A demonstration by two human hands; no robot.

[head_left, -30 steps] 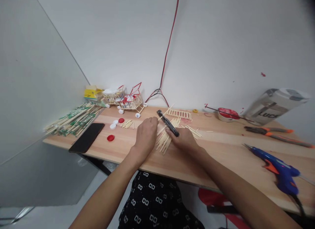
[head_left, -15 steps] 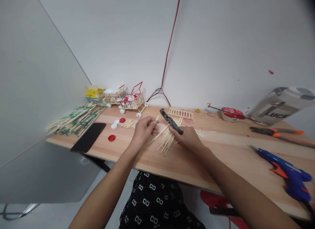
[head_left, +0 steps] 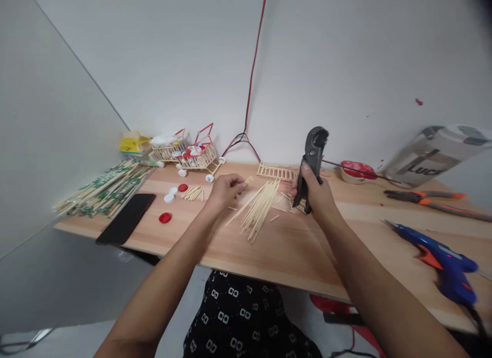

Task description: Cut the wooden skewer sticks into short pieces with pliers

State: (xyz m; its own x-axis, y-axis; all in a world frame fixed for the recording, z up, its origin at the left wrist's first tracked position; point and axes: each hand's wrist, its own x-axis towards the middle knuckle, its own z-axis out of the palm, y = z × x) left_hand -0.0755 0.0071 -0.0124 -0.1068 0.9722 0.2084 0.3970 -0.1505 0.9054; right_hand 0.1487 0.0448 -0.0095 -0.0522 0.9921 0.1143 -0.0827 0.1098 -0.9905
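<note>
My right hand [head_left: 318, 191] grips a pair of black cutters [head_left: 314, 150], held up over the table with the head pointing upward. My left hand [head_left: 226, 191] is closed in a pinch, with a short wooden stick [head_left: 249, 179] showing at the fingertips. Between the two hands a loose bundle of thin wooden sticks [head_left: 257, 209] lies on the table. Short cut pieces [head_left: 274, 218] are scattered to the right of the bundle. Behind it, near the wall, rests a small ladder-like stick frame [head_left: 277, 172].
Two miniature stick carts [head_left: 202, 158] stand at the back left, beside wrapped skewers [head_left: 111, 189] and a black phone [head_left: 126, 219]. Bottle caps [head_left: 165, 218] and a pile of short sticks [head_left: 192, 193] lie nearby. At right are a blue glue gun [head_left: 434, 250], pliers [head_left: 423, 197] and a red-stained tub [head_left: 357, 172].
My right hand has lifted the cutters away from the bundle, up and to the right, turning their head upward. My left hand stays beside the bundle. The view has shifted slightly.
</note>
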